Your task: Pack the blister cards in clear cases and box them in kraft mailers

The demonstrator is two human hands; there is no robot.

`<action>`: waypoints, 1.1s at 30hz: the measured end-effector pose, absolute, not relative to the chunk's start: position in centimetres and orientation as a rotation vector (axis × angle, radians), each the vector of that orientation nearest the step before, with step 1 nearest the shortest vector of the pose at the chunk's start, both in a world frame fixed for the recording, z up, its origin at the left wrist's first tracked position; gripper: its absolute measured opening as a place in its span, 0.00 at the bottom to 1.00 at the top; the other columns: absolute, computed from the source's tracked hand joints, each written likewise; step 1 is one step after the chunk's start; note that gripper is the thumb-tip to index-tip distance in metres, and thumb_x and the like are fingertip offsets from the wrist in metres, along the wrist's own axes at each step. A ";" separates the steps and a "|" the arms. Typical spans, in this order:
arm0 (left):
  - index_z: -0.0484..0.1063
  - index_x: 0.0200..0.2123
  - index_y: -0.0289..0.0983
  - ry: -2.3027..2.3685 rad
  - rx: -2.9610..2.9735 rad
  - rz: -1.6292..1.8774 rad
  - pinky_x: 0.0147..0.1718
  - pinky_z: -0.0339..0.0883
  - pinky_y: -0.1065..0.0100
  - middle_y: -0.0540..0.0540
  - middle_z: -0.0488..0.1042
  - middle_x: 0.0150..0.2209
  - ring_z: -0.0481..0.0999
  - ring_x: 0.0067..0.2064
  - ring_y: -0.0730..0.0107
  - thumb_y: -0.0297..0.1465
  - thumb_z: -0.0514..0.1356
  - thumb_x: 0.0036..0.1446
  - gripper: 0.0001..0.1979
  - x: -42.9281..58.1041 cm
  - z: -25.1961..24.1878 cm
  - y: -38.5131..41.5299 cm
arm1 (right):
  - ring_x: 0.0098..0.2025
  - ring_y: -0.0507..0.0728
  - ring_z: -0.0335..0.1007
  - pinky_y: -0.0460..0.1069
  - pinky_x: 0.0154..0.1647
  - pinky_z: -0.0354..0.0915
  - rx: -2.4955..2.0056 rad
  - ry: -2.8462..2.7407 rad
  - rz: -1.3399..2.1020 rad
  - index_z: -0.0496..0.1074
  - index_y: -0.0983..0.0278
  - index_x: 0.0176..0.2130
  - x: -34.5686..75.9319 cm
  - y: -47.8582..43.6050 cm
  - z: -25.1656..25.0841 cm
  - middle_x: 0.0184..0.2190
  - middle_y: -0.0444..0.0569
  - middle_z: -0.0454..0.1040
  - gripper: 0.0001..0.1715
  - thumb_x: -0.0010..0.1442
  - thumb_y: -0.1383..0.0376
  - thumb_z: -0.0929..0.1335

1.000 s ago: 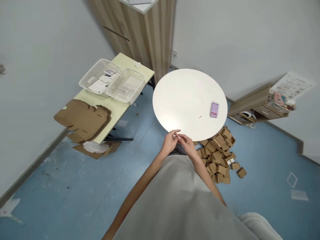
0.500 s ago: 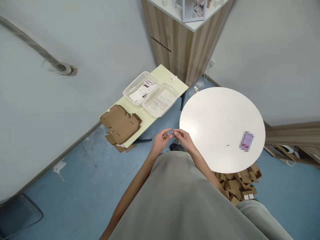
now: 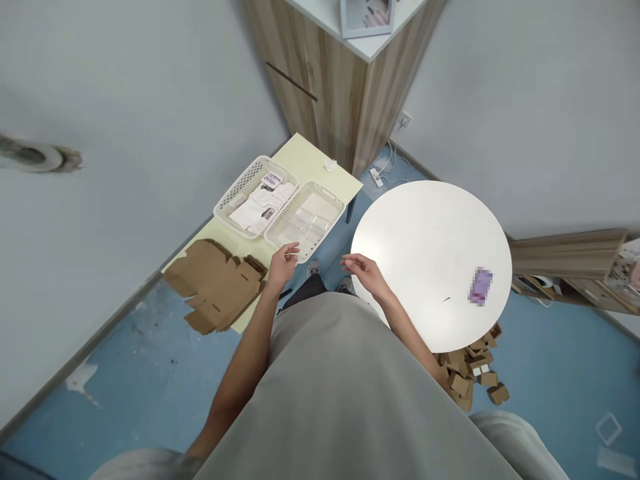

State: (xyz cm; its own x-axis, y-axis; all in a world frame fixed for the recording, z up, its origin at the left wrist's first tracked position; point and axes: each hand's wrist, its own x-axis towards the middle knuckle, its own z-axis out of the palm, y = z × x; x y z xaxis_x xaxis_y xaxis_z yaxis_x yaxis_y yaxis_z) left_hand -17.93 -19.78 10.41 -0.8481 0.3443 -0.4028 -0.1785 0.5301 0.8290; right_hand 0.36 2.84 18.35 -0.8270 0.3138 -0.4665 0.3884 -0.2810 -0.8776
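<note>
My left hand [image 3: 283,261] reaches toward the near corner of a white plastic basket [image 3: 327,201] holding clear packets; its fingers are loosely curled and I see nothing in them. My right hand [image 3: 361,271] hovers at the left edge of the round white table [image 3: 425,240], fingers loosely bent, with nothing visible in it. A second white basket [image 3: 235,193] with printed cards stands beside the first on a pale yellow low table [image 3: 305,157]. Flat brown cardboard blanks [image 3: 215,283] lie on that table's near end.
A small purple item [image 3: 481,286] lies on the round table's right side. A heap of small brown boxes [image 3: 473,373] sits on the blue floor under its near edge. A wooden cabinet [image 3: 330,87] stands behind. A low wooden shelf [image 3: 570,257] is at the right wall.
My hands were together in front of me, fingertips touching. They have separated: the left moved out toward the baskets, the right stays by the round table. My view swung left, then slightly back.
</note>
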 end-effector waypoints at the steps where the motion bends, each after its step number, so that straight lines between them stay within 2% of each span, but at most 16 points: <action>1: 0.79 0.55 0.36 2.270 0.186 1.236 0.55 0.77 0.53 0.37 0.80 0.49 0.80 0.47 0.56 0.30 0.61 0.55 0.23 -19.7 9.9 -19.4 | 0.52 0.63 0.84 0.60 0.61 0.76 0.966 1.857 -2.302 0.82 0.57 0.51 0.3 3.0 18.8 0.51 0.53 0.87 0.28 0.64 0.41 0.77; 4: 0.78 0.55 0.36 2.390 0.415 1.011 0.66 0.69 0.43 0.33 0.77 0.54 0.76 0.60 0.43 0.27 0.63 0.54 0.23 -23.9 8.6 -18.0 | 0.53 0.64 0.84 0.60 0.61 0.75 1.149 1.861 -2.305 0.82 0.58 0.52 0.0 2.9 19.9 0.52 0.54 0.87 0.28 0.65 0.41 0.76; 7: 0.75 0.57 0.33 2.470 0.633 0.778 0.72 0.61 0.40 0.27 0.71 0.62 0.67 0.69 0.34 0.29 0.65 0.55 0.25 -26.5 7.5 -16.7 | 0.53 0.64 0.84 0.60 0.61 0.75 1.283 1.851 -2.318 0.82 0.58 0.53 -0.8 2.0 20.6 0.53 0.55 0.86 0.29 0.65 0.41 0.75; 11: 0.69 0.64 0.30 2.491 0.711 0.586 0.69 0.62 0.36 0.21 0.65 0.67 0.63 0.71 0.25 0.33 0.68 0.56 0.34 -27.7 6.1 -15.2 | 0.53 0.64 0.85 0.60 0.60 0.76 1.377 1.827 -2.327 0.82 0.58 0.52 -2.4 0.6 20.7 0.52 0.55 0.86 0.29 0.64 0.40 0.76; 15: 0.63 0.69 0.25 2.515 0.714 0.538 0.65 0.64 0.33 0.13 0.61 0.70 0.65 0.69 0.18 0.37 0.70 0.58 0.40 -27.5 5.2 -14.3 | 0.52 0.64 0.85 0.60 0.59 0.77 1.395 1.806 -2.334 0.83 0.57 0.52 -3.8 -0.5 20.5 0.51 0.54 0.87 0.30 0.63 0.39 0.76; 19: 0.57 0.73 0.24 2.531 0.746 0.498 0.66 0.63 0.32 0.12 0.57 0.73 0.66 0.70 0.19 0.35 0.67 0.63 0.41 -27.1 5.3 -14.4 | 0.51 0.64 0.86 0.61 0.60 0.78 1.410 1.798 -2.338 0.83 0.57 0.51 -4.4 -1.2 20.3 0.50 0.53 0.87 0.31 0.62 0.38 0.77; 23: 0.56 0.76 0.26 2.510 0.752 0.611 0.65 0.66 0.32 0.14 0.58 0.73 0.67 0.71 0.20 0.35 0.67 0.66 0.42 -27.2 7.3 -15.1 | 0.51 0.64 0.86 0.60 0.60 0.78 1.425 1.820 -2.319 0.83 0.57 0.51 -4.6 -1.5 19.9 0.50 0.53 0.87 0.32 0.62 0.37 0.77; 25: 0.57 0.77 0.32 2.486 0.716 0.804 0.66 0.69 0.35 0.20 0.61 0.72 0.70 0.70 0.26 0.39 0.70 0.65 0.44 -27.3 8.9 -15.4 | 0.50 0.64 0.85 0.61 0.60 0.78 1.417 1.841 -2.305 0.83 0.57 0.51 -4.6 -1.5 19.7 0.50 0.53 0.87 0.32 0.62 0.37 0.77; 29: 0.58 0.77 0.43 2.224 0.699 1.282 0.69 0.71 0.46 0.32 0.64 0.71 0.76 0.67 0.44 0.41 0.77 0.59 0.50 -27.3 12.4 -15.0 | 0.54 0.65 0.84 0.61 0.62 0.76 1.369 1.900 -2.265 0.83 0.59 0.53 -4.9 -1.1 20.0 0.51 0.55 0.86 0.32 0.61 0.40 0.78; 33: 0.54 0.79 0.48 1.902 0.836 1.475 0.73 0.68 0.46 0.36 0.66 0.71 0.73 0.71 0.47 0.44 0.79 0.56 0.55 -26.4 15.5 -13.4 | 0.60 0.65 0.81 0.61 0.64 0.75 1.346 1.915 -2.287 0.81 0.59 0.54 -5.4 -0.1 20.8 0.59 0.57 0.83 0.34 0.59 0.40 0.80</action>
